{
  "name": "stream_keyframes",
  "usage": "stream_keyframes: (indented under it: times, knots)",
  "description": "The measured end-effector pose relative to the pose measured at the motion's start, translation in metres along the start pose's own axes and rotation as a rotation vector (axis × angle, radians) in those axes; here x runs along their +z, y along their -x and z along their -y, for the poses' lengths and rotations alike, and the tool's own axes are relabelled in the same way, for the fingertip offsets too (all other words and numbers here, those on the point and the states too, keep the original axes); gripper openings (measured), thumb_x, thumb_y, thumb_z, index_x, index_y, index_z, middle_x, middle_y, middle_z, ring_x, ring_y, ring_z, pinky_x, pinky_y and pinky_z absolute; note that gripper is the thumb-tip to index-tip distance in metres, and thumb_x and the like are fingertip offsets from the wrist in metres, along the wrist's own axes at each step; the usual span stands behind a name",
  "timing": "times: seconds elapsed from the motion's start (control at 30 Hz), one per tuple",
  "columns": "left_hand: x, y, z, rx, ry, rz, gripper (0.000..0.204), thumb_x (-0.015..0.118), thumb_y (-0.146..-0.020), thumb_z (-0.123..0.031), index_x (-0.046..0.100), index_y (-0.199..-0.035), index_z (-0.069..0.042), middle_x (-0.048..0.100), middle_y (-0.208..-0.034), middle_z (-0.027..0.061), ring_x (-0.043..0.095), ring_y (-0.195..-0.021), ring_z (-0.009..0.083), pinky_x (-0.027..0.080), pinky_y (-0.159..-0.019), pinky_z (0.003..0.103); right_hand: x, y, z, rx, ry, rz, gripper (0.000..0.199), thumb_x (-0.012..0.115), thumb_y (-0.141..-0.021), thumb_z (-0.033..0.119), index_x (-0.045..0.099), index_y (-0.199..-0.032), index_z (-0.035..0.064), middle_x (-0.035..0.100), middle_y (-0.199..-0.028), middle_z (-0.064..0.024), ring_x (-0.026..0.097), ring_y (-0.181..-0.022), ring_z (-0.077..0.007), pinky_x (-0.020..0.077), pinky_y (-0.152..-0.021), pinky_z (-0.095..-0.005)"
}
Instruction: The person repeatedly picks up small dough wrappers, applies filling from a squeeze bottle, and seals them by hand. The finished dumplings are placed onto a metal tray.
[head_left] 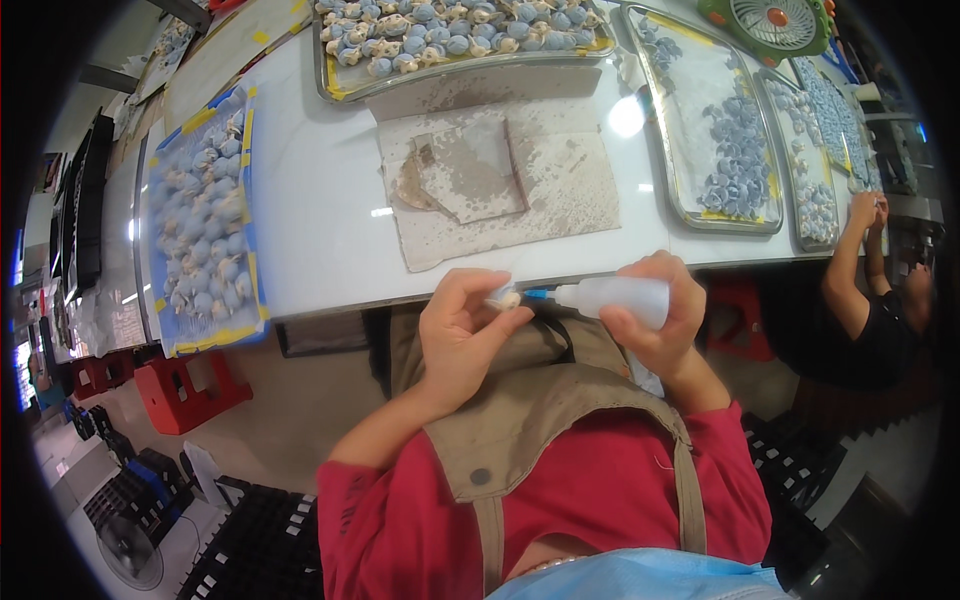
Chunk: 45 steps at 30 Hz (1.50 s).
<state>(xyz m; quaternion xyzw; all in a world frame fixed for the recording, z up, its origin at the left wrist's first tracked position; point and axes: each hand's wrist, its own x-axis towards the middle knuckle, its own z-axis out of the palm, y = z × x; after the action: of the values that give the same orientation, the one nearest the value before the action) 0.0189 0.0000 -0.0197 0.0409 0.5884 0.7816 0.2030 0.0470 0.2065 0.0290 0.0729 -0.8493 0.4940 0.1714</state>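
Observation:
Between the thumb and fingers of my left hand (465, 325) is a small blue-and-cream figurine (507, 298), held just in front of the table edge. My right hand (660, 315) grips a white squeeze bottle (615, 298) lying sideways in the fingers. The bottle's thin blue tip points left and meets or nearly touches the figurine; which of the two I cannot tell. Beyond my hands a stained cardboard sheet (570, 200) lies on the white table (320, 190), with a smaller cardboard piece on top of it.
A metal tray (470, 70) of similar figurines stands at the back. At the left is a blue-edged tray (250, 215) of more pieces. On the right, a tray (690, 150) holds small blue cups, near a green fan (775, 25). A co-worker (860, 320) sits far right; a red stool (190, 390) stands lower left.

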Motion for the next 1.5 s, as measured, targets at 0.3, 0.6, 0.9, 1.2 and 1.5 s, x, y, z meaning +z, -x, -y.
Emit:
stream_keyframes:
  times: [0.3,0.6,0.9,1.2,1.5]
  knots:
    - [0.001,0.0,-0.002,0.013,0.01,0.023,0.036,0.061,-0.076,0.012,0.049,-0.108,0.0,0.051,-0.105,0.0074,0.055,-0.092,0.0129,0.049,-0.076,0.025,0.004,-0.005,0.003,-0.047,0.024,0.023,0.032,0.079,-0.067,0.014,0.057,-0.085,0.0001,0.06,-0.07,-0.0075,0.06,-0.058,-0.0137,0.046,-0.05,-0.0234]
    - [0.003,-0.001,-0.009,-0.107,0.145,0.011,0.033,0.061,-0.078,0.009,0.048,-0.107,0.0,0.055,-0.099,0.0069,0.056,-0.088,0.0107,0.048,-0.072,0.021,0.003,-0.002,0.0,0.023,-0.016,-0.002,0.03,0.079,-0.067,0.013,0.057,-0.085,0.0006,0.06,-0.071,-0.008,0.06,-0.06,-0.0134,0.0462,-0.052,-0.0233]
    - [0.002,-0.002,-0.003,-0.129,0.203,-0.005,0.032,0.061,-0.078,0.009,0.046,-0.106,0.001,0.054,-0.102,0.0088,0.056,-0.09,0.0135,0.048,-0.081,0.025,0.001,-0.001,-0.004,0.061,-0.001,-0.016,0.031,0.079,-0.065,0.012,0.058,-0.085,0.001,0.059,-0.072,-0.0077,0.058,-0.06,-0.0139,0.0453,-0.053,-0.024]
    - [0.003,-0.002,-0.006,-0.121,0.235,-0.003,0.031,0.061,-0.08,0.007,0.046,-0.107,0.0,0.058,-0.098,0.0071,0.056,-0.09,0.011,0.048,-0.077,0.022,0.004,-0.003,-0.006,0.022,0.036,-0.008,0.03,0.079,-0.065,0.011,0.058,-0.084,0.0008,0.059,-0.072,-0.0071,0.058,-0.06,-0.0138,0.0449,-0.052,-0.0243]
    - [-0.004,-0.005,0.003,-0.12,0.271,-0.015,0.031,0.064,-0.081,-0.005,0.047,-0.107,-0.001,0.056,-0.099,0.0103,0.058,-0.078,0.0153,0.048,-0.068,0.025,0.017,-0.024,-0.029,0.239,-0.16,-0.239,0.019,0.067,-0.078,0.012,0.056,-0.089,0.0014,0.058,-0.077,-0.0063,0.055,-0.071,-0.0111,0.0444,-0.061,-0.0236]
